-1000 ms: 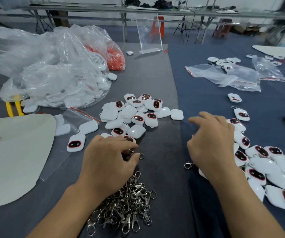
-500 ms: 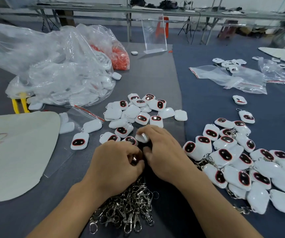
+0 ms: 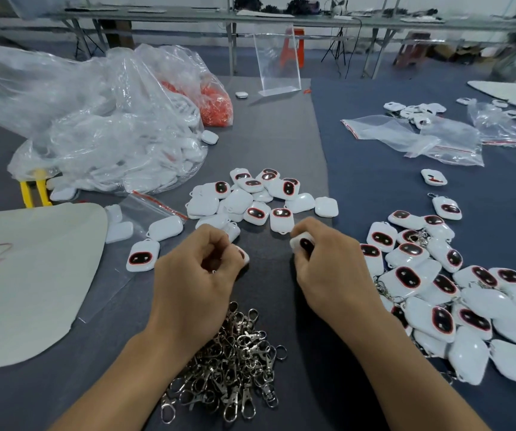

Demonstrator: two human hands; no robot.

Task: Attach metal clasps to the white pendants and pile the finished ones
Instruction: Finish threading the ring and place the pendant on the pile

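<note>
White pendant [image 3: 302, 244] sits dark face up at the tips of the right hand [image 3: 331, 275], just above the worktop [image 3: 281, 135], btwn the two piles. Step in hand looks like mating it w/ a clasp. To do it well: turn the pendant so its small loop points at the left hand [image 3: 194, 275], keep the grip on the body edges & off the loop, bring the hands together low over the cloth, open the ring just enough to thread, then check it has closed before letting go. Right fingers [image 3: 319, 231] are curled round the pendant, thumb under, a firm pinch. Left fingers [image 3: 216, 241] are bunched tight, thumb to tips. Prob. a clasp is inside, but none shows, so can't tell what they hold. A second pendant [image 3: 243, 256] lies just beside that hand. Heap of metal clasps [image 3: 235, 362] is near the wrists, bare pendants [image 3: 256, 200] just beyond the hands, and the finished pile [image 3: 431, 293] w/ clasps on is at right.
</note>
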